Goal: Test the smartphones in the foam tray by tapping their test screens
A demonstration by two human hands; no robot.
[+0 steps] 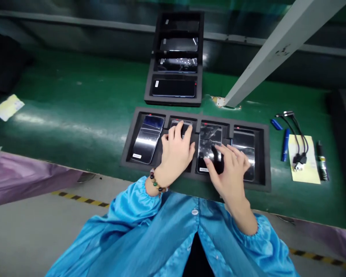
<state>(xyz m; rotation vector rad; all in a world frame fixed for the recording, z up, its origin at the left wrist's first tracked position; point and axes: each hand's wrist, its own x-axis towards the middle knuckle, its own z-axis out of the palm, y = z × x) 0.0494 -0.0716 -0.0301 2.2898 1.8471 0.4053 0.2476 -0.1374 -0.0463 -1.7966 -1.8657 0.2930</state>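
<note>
A black foam tray (265, 154) with several slots lies on the green belt, each slot holding a phone. My left hand (175, 152) rests over the second phone (181, 124) from the left, fingers curled down on it. My right hand (230, 169) lies with fingers spread flat on the third phone (209, 140), reaching toward the fourth phone (245, 142). The leftmost phone (148, 138) lies untouched. Both sleeves are bright blue; a bead bracelet (157, 184) sits on my left wrist.
A second black tray (150, 88) with several phones stands farther back on the belt (75, 115). Right of the near tray lie blue pens (285, 144), black cables (298, 142) on a yellow note, and a dark pen (322, 165). A grey post (276, 50) slants above. A paper slip (9, 107) lies far left.
</note>
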